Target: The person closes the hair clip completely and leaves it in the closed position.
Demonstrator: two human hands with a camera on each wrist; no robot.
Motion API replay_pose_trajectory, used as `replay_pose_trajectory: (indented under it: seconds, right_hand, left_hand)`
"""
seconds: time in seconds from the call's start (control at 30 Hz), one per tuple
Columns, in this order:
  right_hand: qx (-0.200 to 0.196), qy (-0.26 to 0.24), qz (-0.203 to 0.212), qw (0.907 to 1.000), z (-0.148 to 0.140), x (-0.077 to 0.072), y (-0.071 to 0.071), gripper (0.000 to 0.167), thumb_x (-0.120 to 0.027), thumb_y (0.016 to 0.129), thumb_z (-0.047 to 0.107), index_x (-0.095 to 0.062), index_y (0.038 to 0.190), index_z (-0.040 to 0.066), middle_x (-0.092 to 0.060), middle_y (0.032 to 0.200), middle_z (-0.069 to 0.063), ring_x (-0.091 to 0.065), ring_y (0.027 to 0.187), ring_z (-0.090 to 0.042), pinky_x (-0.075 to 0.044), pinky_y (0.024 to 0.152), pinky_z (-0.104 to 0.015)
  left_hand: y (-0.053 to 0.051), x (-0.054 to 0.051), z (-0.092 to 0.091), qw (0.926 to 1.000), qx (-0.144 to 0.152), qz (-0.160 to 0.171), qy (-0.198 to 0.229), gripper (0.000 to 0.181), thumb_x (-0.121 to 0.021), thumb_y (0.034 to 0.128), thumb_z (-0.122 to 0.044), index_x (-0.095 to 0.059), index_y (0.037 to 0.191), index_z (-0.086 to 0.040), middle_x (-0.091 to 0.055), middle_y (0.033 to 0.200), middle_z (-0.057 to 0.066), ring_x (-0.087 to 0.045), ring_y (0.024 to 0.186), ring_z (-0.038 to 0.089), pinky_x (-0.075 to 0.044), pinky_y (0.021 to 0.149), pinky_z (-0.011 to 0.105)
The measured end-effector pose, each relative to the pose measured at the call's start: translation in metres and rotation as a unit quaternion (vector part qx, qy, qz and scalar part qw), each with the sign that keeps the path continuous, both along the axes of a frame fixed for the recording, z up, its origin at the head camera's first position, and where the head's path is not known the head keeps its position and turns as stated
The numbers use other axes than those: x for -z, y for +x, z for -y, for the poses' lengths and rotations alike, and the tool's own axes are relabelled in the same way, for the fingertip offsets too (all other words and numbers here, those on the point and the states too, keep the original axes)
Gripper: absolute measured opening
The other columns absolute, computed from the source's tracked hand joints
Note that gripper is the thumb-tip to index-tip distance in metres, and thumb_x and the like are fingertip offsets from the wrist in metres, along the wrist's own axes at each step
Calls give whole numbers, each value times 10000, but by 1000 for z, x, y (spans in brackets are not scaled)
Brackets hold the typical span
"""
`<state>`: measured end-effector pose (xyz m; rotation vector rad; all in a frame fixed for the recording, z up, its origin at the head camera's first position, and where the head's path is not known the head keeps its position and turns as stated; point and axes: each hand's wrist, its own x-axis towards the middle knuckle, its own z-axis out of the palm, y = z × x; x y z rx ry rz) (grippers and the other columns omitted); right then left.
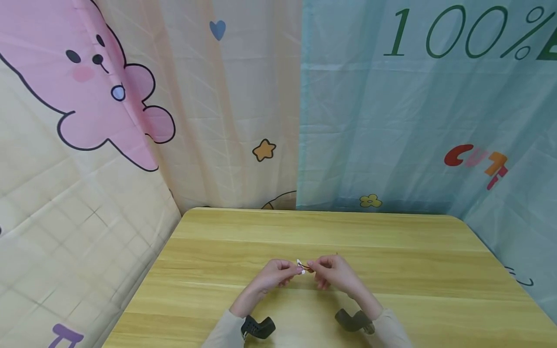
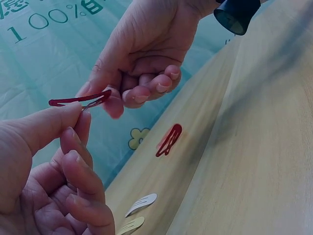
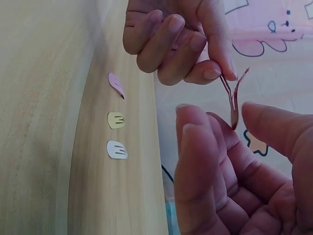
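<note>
A dark red snap hair clip (image 2: 78, 99) is held up between the two hands, its two arms spread apart. In the left wrist view, the left hand (image 2: 58, 166) pinches it between thumb and index finger. At its other end are the thumb and index finger of the right hand (image 2: 142, 58), which pinch the tip. The right wrist view shows the same hair clip (image 3: 234, 105) edge-on, with the left hand (image 3: 181, 39) above and the right hand (image 3: 244, 166) below. In the head view, the left hand (image 1: 274, 274) and right hand (image 1: 335, 274) meet over the table.
On the wooden table (image 1: 391, 251) lie a red clip (image 2: 169, 140), a white clip (image 3: 117, 150), a yellow clip (image 3: 116, 120) and a pink clip (image 3: 116, 84). Printed curtains (image 1: 243, 96) hang behind the table. Each wrist carries a dark device (image 1: 258, 327).
</note>
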<state>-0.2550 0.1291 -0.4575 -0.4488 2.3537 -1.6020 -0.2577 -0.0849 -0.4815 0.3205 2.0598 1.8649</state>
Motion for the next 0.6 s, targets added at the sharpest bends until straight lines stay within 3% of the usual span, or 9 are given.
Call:
replay_pose_trajectory:
  seconds: [0.6]
  right_hand:
    - [-179,-78,182,9996,-2,-3,1,372,-647,911,305,-644,880,-66,-569,646,-44,-572,526,-160,-510,516,-362]
  left_hand:
    - [-1,1,1,9998,-35,-120,125,358,-581,948,-183,-582,956,175,-497,648,-28,-405,536,60,-298,483,200]
